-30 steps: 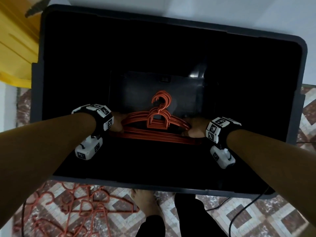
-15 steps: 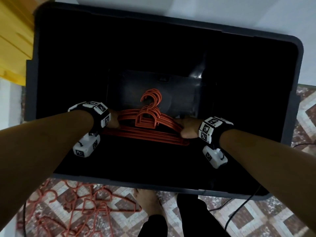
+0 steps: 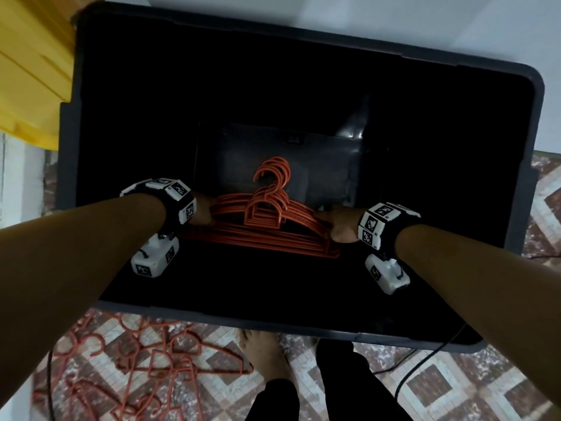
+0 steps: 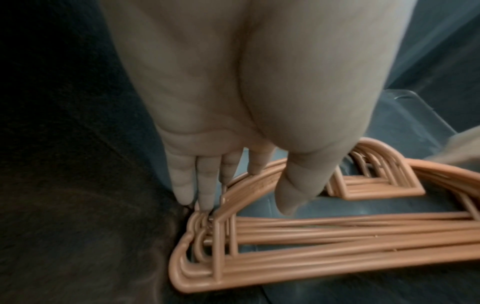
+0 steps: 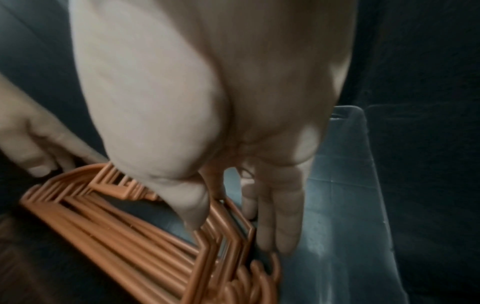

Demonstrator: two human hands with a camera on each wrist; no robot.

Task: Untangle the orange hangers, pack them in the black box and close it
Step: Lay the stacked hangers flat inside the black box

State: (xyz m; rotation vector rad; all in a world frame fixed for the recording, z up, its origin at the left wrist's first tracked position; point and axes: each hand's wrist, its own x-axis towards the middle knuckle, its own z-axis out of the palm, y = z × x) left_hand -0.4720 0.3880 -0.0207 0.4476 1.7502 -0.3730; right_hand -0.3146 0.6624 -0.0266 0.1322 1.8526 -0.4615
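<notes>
Touching ends of stacked orange plastic hangers (image 3: 267, 235) inside black plastic box (image 3: 182, 314); left hand (image 3: 202, 212), right hand (image 3: 340, 227) straight-fingered, grip released.

Floor (image 3: 455, 387): tiles, brown and white diamond pattern, mottled. Wall (image 3: 425, 22): plain white, far side. Yellow plastic bin (image 3: 27, 71) far left, against wall. Black cable (image 3: 425, 357) across tiles, right. Light dim.
</notes>
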